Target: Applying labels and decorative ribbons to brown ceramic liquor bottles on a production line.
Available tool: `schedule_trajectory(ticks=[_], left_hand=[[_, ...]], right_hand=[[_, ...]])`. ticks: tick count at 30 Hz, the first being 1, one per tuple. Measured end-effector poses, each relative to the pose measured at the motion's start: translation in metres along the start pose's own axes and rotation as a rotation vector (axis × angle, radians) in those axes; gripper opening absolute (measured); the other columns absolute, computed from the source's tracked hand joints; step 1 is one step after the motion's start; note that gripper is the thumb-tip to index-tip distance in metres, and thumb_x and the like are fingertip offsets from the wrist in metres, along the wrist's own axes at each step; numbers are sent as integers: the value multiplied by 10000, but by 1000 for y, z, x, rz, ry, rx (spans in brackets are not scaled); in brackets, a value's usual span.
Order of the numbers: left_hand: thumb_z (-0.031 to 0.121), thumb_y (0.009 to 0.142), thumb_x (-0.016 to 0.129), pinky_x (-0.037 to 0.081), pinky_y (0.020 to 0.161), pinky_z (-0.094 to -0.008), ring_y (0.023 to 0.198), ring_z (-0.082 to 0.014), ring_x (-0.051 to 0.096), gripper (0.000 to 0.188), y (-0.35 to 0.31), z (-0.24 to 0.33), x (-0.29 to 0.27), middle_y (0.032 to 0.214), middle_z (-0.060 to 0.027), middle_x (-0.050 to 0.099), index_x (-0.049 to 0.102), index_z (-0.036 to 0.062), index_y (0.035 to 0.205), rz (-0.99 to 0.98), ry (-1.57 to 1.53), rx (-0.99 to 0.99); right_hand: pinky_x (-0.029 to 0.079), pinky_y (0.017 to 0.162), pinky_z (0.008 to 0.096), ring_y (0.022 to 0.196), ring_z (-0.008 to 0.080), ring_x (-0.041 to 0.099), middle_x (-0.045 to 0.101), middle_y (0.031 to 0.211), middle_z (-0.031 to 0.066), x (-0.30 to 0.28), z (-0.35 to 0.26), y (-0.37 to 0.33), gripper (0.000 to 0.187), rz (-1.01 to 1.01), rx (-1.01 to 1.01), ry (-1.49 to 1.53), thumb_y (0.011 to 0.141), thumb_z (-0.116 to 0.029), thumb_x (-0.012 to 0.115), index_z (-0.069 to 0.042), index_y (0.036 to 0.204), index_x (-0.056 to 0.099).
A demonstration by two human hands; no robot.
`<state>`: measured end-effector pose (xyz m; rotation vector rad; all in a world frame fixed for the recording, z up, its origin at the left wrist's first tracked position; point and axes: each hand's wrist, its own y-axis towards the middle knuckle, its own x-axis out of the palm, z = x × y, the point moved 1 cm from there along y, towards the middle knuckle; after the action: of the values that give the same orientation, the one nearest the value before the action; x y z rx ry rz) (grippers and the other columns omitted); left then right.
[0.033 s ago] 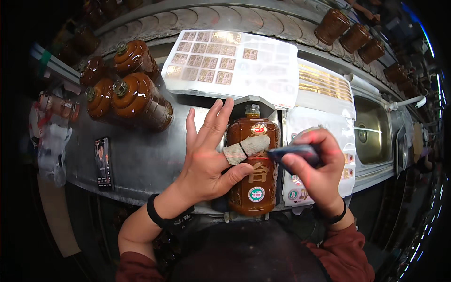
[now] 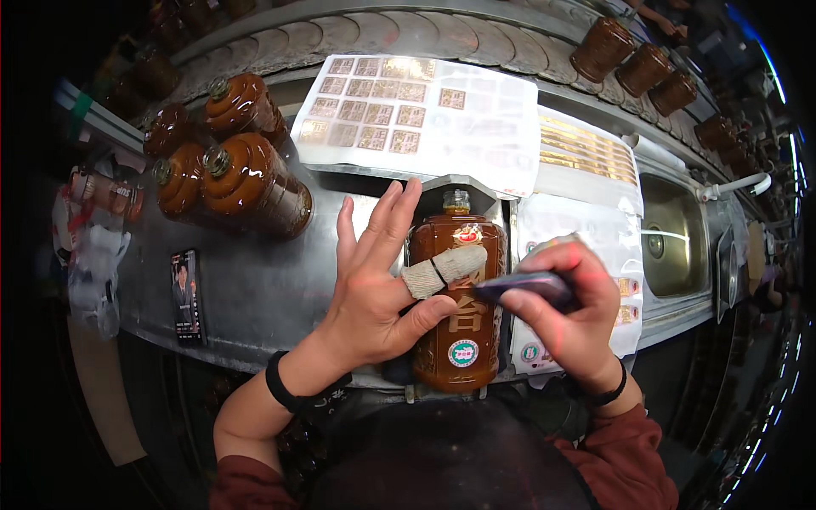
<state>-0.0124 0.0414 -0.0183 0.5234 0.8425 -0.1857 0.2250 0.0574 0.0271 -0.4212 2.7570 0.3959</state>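
Note:
A brown glass bottle [image 2: 432,340] lies on its back in a metal holder before me, its neck pointing away. Gold characters, a small red label and a round green-and-white sticker [image 2: 464,354] mark its front. My left hand [image 2: 374,297] is open, fingers spread; a cloth finger cover [image 2: 444,270] held by a black band is on its index finger, which rests across the bottle, with the thumb at the bottle's left side. My right hand [image 2: 574,297] grips a dark, flat, pointed tool [image 2: 531,289], blurred by motion, its tip over the gold characters beside the covered finger.
Sticker sheets [image 2: 476,144] lie behind the bottle, with more label sheets [image 2: 586,229] to its right. Several brown bottles [image 2: 246,178] stand at the back left, near a phone [image 2: 187,293]. A sink [image 2: 676,234] is at the right; a slatted conveyor [image 2: 340,34] runs along the back.
The tool in my right hand has shifted slightly left and down, its tip now farther over the bottle. My left hand stays almost still.

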Motion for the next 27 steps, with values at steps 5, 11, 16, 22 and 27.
schedule_trajectory(ticks=[5,11,16,22,27], left_hand=[[514,1008,482,22,1179,-617,1464,-410,345,550,-8,-6,0,1571,-316,326,728,75,1231,79,-175,-6],[426,972,578,82,1147,-658,1426,-436,395,433,-15,-9,0,1564,-309,344,741,112,1222,124,-228,-38],[439,980,552,70,1163,-633,1413,-441,414,488,-20,-6,0,1544,-353,343,709,79,1270,175,-294,-79],[438,990,544,93,1165,-638,1417,-440,412,512,-25,-7,1,1518,-373,368,693,44,1280,178,-330,-108],[430,995,543,94,1163,-646,1425,-437,404,525,-27,-4,2,1510,-372,380,678,12,1283,182,-375,-121]], right_hand=[[524,664,311,759,243,676,691,875,104,8,-19,27,247,-61,-263,-226,776,-31,788,-21,999,683],[538,665,322,751,236,691,697,886,119,2,-10,40,260,57,-256,-291,775,-10,774,-2,1017,680],[515,610,348,710,254,647,682,882,86,21,-27,45,280,-66,-485,-439,703,-39,810,-33,969,725],[496,602,337,737,218,630,661,904,42,15,-26,22,302,-283,-782,-484,668,-125,766,-87,968,760],[491,624,348,697,224,646,721,901,70,12,-17,14,287,-327,-478,-139,689,-12,744,-48,973,743]])
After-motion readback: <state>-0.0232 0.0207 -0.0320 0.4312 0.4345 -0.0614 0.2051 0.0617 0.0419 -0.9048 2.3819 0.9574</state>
